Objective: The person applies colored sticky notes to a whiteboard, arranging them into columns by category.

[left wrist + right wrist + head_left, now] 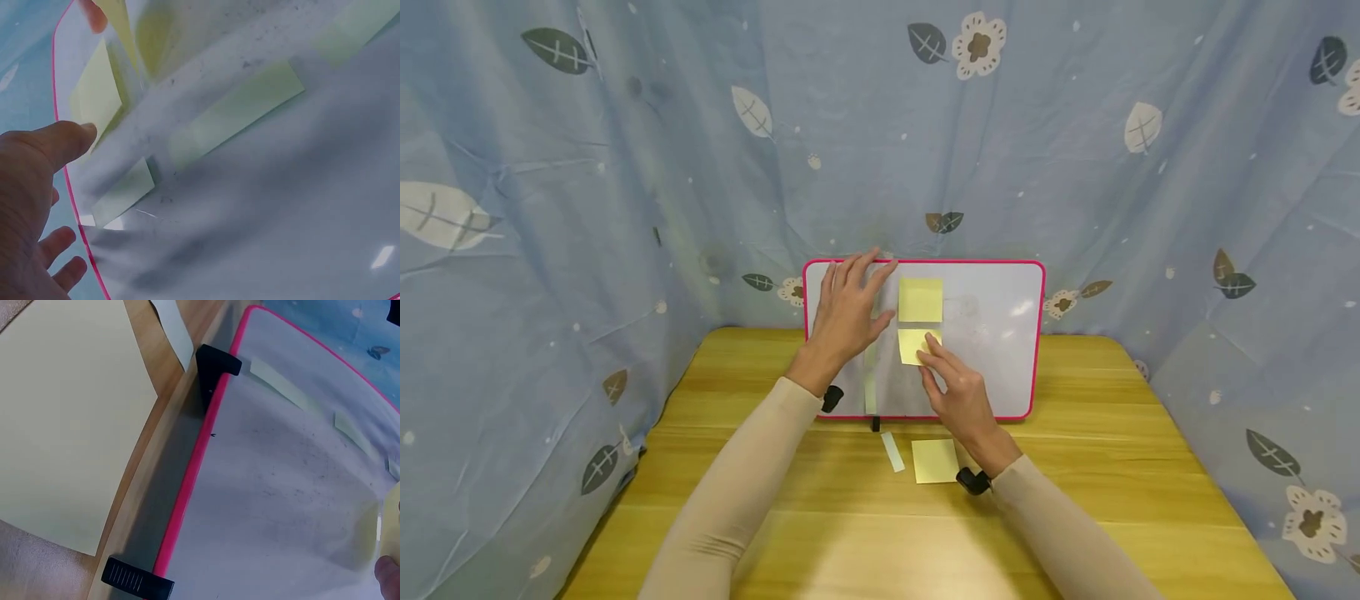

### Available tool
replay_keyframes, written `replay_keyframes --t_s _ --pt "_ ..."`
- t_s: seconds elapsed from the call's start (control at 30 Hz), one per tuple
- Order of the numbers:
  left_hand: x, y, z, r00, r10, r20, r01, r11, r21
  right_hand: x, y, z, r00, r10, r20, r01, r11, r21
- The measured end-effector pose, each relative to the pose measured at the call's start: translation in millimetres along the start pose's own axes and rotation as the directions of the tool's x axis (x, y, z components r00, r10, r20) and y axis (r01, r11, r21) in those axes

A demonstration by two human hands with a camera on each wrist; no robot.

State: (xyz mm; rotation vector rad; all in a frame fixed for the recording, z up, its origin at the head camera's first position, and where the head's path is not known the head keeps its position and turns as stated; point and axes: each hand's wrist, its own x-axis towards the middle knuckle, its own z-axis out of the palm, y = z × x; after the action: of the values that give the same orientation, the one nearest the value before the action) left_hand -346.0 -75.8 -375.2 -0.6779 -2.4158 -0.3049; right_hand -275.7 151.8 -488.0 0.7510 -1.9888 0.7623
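Right fingers (953,362) pinch a square yellow paper note (910,343); left fingers (882,277) spread before the glossy whiteboard (988,358).

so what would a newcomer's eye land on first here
Probably the pink-framed whiteboard, standing on the wood-grain table before a blue leaf-and-flower curtain. Near its middle, the right hand holds the lower yellow sticky note, beneath the upper yellow sticky note. The left hand spreads over its left part, by pale green paper strips.
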Motion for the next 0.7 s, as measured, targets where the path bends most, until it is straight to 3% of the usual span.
replay_keyframes --t_s 0.2,0.53,0.7 --pt "2.5 -1.4 3.3 0.996 -0.029 0.082 0.027 0.999 0.023 -0.3 1.2 2.5 1.000 -0.001 0.010 0.001 1.000 -0.008" --pt "3.5 -1.1 10.2 0.988 -0.053 0.143 0.045 0.997 0.056 -1.7 5.3 4.7 1.000 0.008 0.015 -0.007 1.000 -0.012" --pt "2.3 -0.1 15.0 0.988 -0.056 0.142 0.045 0.996 0.076 -2.9 5.4 5.3 1.000 0.000 0.024 0.001 1.000 -0.017"
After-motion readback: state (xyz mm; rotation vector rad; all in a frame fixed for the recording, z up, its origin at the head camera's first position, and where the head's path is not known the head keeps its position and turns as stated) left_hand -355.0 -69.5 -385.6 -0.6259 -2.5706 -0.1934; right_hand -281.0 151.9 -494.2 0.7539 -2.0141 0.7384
